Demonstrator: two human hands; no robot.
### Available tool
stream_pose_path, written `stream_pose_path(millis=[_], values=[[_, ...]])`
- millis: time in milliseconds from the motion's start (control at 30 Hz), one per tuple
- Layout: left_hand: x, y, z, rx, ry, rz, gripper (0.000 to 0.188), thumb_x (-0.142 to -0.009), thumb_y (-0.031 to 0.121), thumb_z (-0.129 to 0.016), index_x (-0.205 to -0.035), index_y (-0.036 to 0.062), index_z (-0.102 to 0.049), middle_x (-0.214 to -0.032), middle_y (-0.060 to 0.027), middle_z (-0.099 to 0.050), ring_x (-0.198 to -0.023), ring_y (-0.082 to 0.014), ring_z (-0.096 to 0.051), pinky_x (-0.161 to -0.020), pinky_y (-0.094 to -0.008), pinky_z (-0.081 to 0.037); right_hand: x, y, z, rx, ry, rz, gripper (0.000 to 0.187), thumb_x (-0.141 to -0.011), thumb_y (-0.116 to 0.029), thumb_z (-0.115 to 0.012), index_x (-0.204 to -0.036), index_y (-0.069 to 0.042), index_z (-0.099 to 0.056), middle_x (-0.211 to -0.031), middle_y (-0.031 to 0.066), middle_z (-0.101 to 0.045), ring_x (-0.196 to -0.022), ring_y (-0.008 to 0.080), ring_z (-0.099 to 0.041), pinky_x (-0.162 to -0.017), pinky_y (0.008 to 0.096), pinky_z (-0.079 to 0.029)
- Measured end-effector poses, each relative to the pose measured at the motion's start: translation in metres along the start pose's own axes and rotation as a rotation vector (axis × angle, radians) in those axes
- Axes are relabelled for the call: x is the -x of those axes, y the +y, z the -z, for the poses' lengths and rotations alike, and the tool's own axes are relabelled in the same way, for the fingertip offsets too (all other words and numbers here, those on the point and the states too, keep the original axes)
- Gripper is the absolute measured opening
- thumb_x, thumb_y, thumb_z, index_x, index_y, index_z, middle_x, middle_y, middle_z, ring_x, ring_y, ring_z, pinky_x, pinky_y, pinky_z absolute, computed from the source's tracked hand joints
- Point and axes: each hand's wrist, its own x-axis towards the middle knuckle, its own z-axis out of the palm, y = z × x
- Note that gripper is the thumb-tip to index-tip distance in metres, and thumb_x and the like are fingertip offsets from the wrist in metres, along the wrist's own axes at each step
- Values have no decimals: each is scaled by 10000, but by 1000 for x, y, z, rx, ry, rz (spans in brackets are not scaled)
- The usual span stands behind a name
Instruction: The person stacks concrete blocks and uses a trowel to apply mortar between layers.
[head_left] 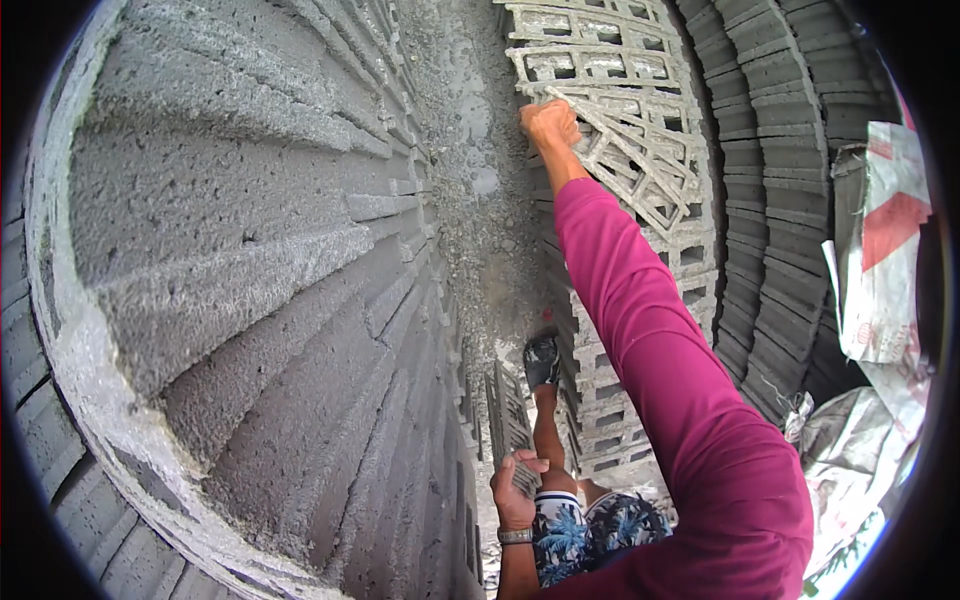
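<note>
My right hand, its arm in a magenta sleeve stretched far forward, is closed around the near-left end of a grey hollow concrete block. That block lies slanted across the top of a stack of similar hollow blocks. Low in the view, beside my leg, my left hand has its fingers curled around the top end of another hollow concrete block, which hangs lengthwise in the narrow gap. A watch is on that wrist. Part of this second block is hidden by the hand.
A tall wall of stacked grey blocks rises close on the left. Between the stacks runs a narrow gravelly passage, where my shoe stands. More stacked blocks line the right, next to white and red sacks.
</note>
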Motion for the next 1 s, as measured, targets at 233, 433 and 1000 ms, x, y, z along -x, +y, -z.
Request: stream_pose_path(millis=[233, 433, 1000], values=[[5, -1, 7, 19, 9, 38, 513, -960, 448, -492, -1037, -42, -621, -809, -179, -706, -833, -314, -685, -884, -389, -499, 33, 22, 4, 33, -78, 19, 368, -776, -342, -680, -1012, -63, -711, -1207, 198, -621, -1144, 362, -593, -993, 517, -407], [9, -6, 19, -35, 1, 50, 534, -966, 458, -491, -1057, -54, -611, -814, -186, -704, -852, -318, -686, -901, -395, -494, 33, 1, 5, -25, -83, -102, 380, -785, -345, -690, -1063, -89, -727, -1249, 162, -607, -1160, 351, -589, -996, 491, -402], [56, -18, 23, -67, -32, -64, 421, -964, 364, -558, -1020, -45, -640, -780, -159, -716, -777, -260, -689, -826, -340, -505, 130, 84, 245, -603, -476, -28, 611, -650, -176, -843, -1130, 132, -625, -1049, 165, -681, -881, 244, -642, -880, 360, -487]])
